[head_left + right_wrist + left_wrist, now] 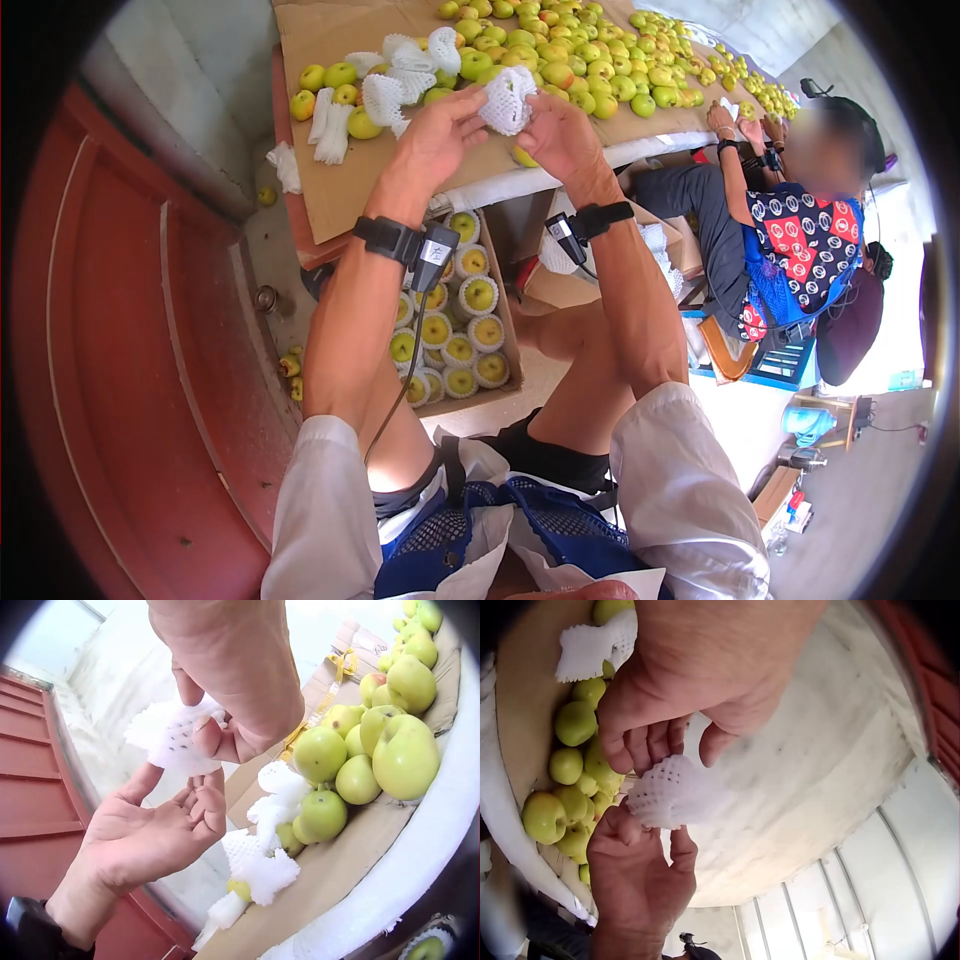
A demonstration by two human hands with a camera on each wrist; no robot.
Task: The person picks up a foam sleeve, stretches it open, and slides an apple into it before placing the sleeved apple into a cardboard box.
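In front of me, both hands hold a white foam net sleeve [508, 101] over the table's near edge. My left hand [440, 138] has its thumb and fingertips at one side of it. From the other side my right hand [563, 138] pinches the mesh, the thumb pressed on it in the right wrist view. The foam net [667, 791] bulges out round, with dark spots showing through its holes; I cannot tell whether an apple is inside. Close beyond the hands, more empty foam nets [385, 98] lie among green-yellow apples [520, 57].
Apples are heaped across a cardboard-covered table [285, 200] with a white padded edge. Below it stands a box [513, 375] of apples in foam nets. Another person [800, 230] works at the table on the right. A red door [150, 330] is on the left.
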